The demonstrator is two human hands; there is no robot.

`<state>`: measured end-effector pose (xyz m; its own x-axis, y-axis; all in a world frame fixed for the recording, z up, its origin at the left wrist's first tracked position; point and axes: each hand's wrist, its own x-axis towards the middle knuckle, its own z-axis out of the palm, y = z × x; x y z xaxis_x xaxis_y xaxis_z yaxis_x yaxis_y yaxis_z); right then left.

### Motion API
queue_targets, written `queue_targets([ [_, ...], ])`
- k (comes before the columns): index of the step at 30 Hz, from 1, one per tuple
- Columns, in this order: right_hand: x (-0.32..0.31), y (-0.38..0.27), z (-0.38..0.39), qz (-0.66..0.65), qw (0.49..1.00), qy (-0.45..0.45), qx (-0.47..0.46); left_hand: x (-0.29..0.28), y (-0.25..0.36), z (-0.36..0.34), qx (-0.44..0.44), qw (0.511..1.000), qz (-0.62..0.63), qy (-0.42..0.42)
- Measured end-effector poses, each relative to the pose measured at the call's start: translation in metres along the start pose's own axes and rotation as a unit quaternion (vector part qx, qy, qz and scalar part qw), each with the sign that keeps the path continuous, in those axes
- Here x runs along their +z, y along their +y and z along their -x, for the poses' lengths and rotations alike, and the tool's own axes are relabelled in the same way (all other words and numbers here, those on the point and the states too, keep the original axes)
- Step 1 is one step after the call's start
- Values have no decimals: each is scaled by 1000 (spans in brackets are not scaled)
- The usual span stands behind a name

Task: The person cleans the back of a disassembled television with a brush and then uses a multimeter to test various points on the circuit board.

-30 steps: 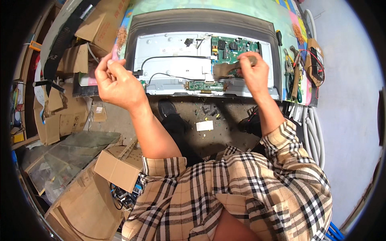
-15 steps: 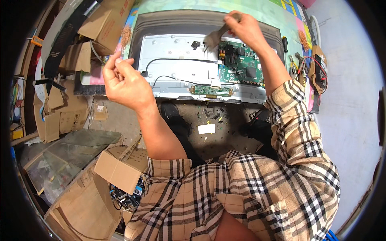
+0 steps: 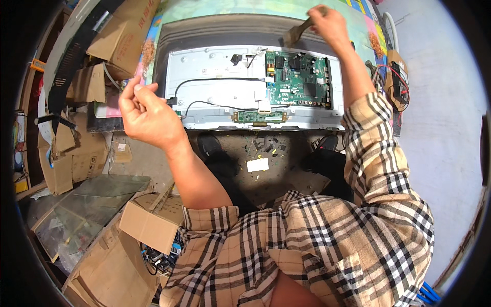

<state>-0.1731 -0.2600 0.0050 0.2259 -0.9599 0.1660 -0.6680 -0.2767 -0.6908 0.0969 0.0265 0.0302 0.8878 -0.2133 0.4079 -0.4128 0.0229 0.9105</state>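
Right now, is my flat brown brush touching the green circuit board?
No, the brush in your right hand is over the dark frame, beyond the board.

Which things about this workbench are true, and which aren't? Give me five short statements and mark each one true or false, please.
1. The right hand holds a brush. True.
2. A black cable crosses part of the white panel. True.
3. The large green circuit board sits on the left half of the panel. False: it sits on the right half.
4. The left hand grips a hammer. False: no tool can be seen in it.
5. A white rectangular piece lies on the floor. True.
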Motion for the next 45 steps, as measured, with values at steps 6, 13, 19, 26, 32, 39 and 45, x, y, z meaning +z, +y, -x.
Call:
queue_targets([
  [6, -7, -16, 31, -85, 983, -159, 22, -9, -9, -6, 18, 999, -25, -7],
  [13, -50, -4, 39, -79, 978, -193, -21, -2, -9, -4, 33, 998, -42, -14],
  [19, -86, 27, 44, 1, 998, -64, -9, 1, -13, -2, 41, 998, -37, -26],
  [26, -100, 42, 38, 112, 988, 30, -98, 4, -16, -4, 51, 997, -34, -42],
  [32, -99, 23, 52, 6, 997, -74, -9, 7, -12, -4, 52, 996, -53, -41],
  [39, -102, 81, 62, -71, 997, 11, 0, 20, -8, 2, 66, 994, -56, -61],
  [45, -117, 72, 119, -84, 991, -46, 95, 28, -5, 12, 67, 995, -37, -65],
])
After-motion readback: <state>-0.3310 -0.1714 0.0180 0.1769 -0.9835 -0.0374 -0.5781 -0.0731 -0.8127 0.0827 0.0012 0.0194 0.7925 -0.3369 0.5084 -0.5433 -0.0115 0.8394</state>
